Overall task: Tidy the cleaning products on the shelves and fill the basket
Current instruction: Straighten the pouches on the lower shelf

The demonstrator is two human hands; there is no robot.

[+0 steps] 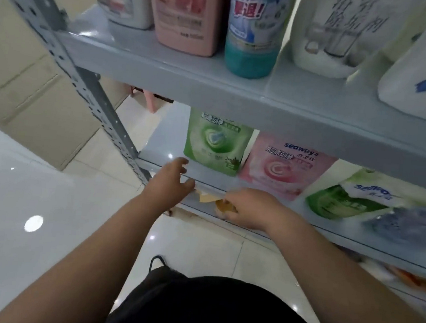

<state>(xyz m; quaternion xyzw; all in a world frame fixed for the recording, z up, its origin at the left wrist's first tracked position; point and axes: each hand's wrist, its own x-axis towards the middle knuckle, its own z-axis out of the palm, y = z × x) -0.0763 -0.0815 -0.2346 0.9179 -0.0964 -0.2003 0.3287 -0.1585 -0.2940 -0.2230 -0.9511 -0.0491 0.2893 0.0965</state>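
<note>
Looking down, we see our dark clothing (219, 311) at six o'clock, with both bare forearms reaching from it toward twelve, over the glossy floor (49, 198). The left hand (171, 181) hangs palm down at the front lip of the lower shelf (162, 136), its fingers loosely spread and holding nothing. Its thumb tip lies just beside a tan scrap (207, 198); we cannot tell whether they touch. The right hand (249, 208) is knuckles up, its fingers curled under and pinching the scrap's other end. The scrap's long axis follows the shelf lip, from ten o'clock to four o'clock, and we cannot make out what it is.

Just past the hands, a green pouch (214, 143) and a pink pouch (281, 167) stand upright side by side, fronts toward us, with the shelf above hiding their tops. Toward three o'clock a green-and-white pouch (345, 201) lies tilted back, its top pointing to about two o'clock. Beside it is a bluish pouch (407, 224), too blurred to read.

Farther off, on the upper shelf (188, 82), a pink bottle (186, 17), a teal-bottomed bottle (254, 31) and a white bottle (341, 36) stand upright, long axes vertical. The picture's top edge cuts off their necks. Cardboard boxes (32, 94) sit at nine o'clock beyond the rack's upright.
</note>
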